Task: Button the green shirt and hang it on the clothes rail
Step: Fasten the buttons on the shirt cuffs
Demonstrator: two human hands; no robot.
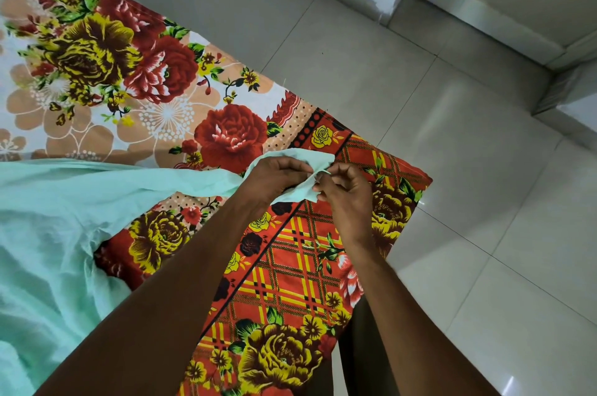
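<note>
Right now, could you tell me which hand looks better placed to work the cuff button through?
Probably the right hand: its fingertips pinch the cuff edge of the green shirt, while the left hand grips the sleeve end and steadies it.

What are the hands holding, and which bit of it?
Both the left hand and right hand pinch the green shirt at the end of its sleeve, at the cuff.
</note>
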